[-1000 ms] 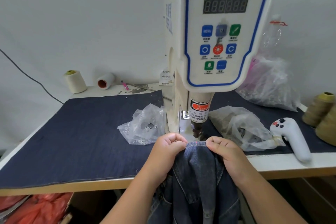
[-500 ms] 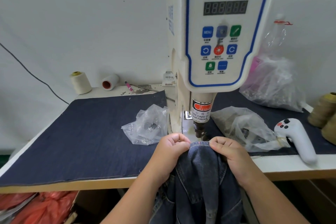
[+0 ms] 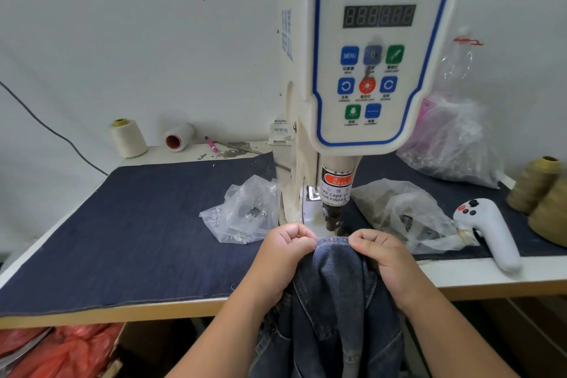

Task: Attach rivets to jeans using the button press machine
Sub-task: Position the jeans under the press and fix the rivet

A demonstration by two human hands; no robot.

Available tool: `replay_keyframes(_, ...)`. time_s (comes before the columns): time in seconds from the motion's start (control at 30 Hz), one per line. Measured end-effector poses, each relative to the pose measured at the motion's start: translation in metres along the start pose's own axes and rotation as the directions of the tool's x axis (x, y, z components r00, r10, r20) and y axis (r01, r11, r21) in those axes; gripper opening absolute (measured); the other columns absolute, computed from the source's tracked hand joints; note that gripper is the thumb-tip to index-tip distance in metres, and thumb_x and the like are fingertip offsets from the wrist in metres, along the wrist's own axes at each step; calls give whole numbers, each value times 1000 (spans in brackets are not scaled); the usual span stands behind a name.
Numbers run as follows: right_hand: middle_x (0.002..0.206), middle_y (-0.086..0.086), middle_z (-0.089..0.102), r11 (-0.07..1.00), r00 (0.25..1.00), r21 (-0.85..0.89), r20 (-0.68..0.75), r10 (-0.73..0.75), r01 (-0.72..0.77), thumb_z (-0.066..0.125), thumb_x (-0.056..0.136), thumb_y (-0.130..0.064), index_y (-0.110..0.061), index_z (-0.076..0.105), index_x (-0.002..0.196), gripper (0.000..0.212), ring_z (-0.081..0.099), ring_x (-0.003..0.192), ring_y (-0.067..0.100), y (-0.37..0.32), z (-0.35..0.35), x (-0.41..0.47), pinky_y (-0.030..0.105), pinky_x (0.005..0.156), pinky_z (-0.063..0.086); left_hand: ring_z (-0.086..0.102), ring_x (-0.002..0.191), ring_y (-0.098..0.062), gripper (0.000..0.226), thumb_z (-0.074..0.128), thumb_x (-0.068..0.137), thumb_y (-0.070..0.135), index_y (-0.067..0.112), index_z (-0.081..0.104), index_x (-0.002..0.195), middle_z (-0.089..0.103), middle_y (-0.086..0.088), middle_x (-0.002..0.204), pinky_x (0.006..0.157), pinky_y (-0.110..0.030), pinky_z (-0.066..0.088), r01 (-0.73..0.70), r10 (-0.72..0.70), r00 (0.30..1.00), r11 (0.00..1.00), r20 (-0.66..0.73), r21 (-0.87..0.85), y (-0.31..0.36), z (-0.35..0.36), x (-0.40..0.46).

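Observation:
A white servo button machine (image 3: 368, 55) stands at the middle of the table, its dark press head (image 3: 333, 218) pointing down. Blue jeans (image 3: 334, 288) hang over the table's front edge, with a folded denim edge raised just under the press head. My left hand (image 3: 283, 250) pinches that edge on the left. My right hand (image 3: 382, 255) pinches it on the right. A small red light dot sits on the denim edge between my hands. No rivet is visible on the fabric.
Dark denim cloth (image 3: 138, 224) covers the table. Two clear plastic bags (image 3: 245, 212) (image 3: 405, 215) flank the machine; a fuller bag (image 3: 454, 144) sits back right. A white handheld controller (image 3: 487, 233) lies right. Thread cones (image 3: 127, 138) (image 3: 540, 193) stand at both sides.
Both hands keep their pinch on the denim edge under the press head. The view has shifted slightly; the hands and fabric stay almost in the same place.

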State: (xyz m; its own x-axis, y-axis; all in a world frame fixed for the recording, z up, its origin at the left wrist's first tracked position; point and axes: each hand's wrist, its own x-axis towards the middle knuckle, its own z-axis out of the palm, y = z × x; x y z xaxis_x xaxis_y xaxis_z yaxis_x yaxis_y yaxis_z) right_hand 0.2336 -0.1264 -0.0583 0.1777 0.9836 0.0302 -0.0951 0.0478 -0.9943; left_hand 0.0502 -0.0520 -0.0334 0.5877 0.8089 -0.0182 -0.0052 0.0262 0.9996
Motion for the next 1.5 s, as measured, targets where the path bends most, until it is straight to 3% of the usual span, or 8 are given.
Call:
replay_keyframes(0.33, 69, 6, 62, 998, 1000, 56, -17, 11, -10, 66, 78, -29, -14, 69, 66, 19, 57, 69, 14, -2, 2, -1, 33, 70, 43, 50, 60, -16, 7, 63, 72, 19, 20, 68, 68, 58, -6, 65, 55, -24, 41, -16, 16, 1000, 1000, -8, 4, -1, 1, -1)
replay_keyframes(0.57, 73, 9, 64, 998, 999, 61, -16, 33, -32, 72, 71, -37, -12, 69, 70, 25, 59, 71, 17, -1, 0, 0, 34, 72, 44, 52, 58, -11, 8, 62, 72, 19, 21, 68, 67, 60, -3, 63, 55, -22, 43, -11, 11, 1000, 1000, 5, -2, -2, 0, 0)
replay_keyframes(1.27, 72, 9, 62, 995, 999, 94, -18, 26, -24, 63, 80, -25, -11, 68, 68, 19, 57, 70, 16, -5, 4, -2, 32, 70, 45, 51, 57, -13, 9, 59, 70, 18, 19, 66, 65, 58, -3, 61, 54, -24, 41, -6, 6, 1000, 1000, -1, -11, 0, 0, 0)
replay_keyframes(1.5, 66, 3, 62, 995, 1000, 103, -3, 3, -3, 65, 80, -21, -15, 68, 63, 18, 58, 64, 10, -8, 6, -4, 23, 62, 47, 49, 55, -12, 12, 56, 70, 16, 19, 66, 64, 57, -3, 60, 52, -23, 41, -1, 1, 1000, 1000, 5, -7, 1, 0, -1)
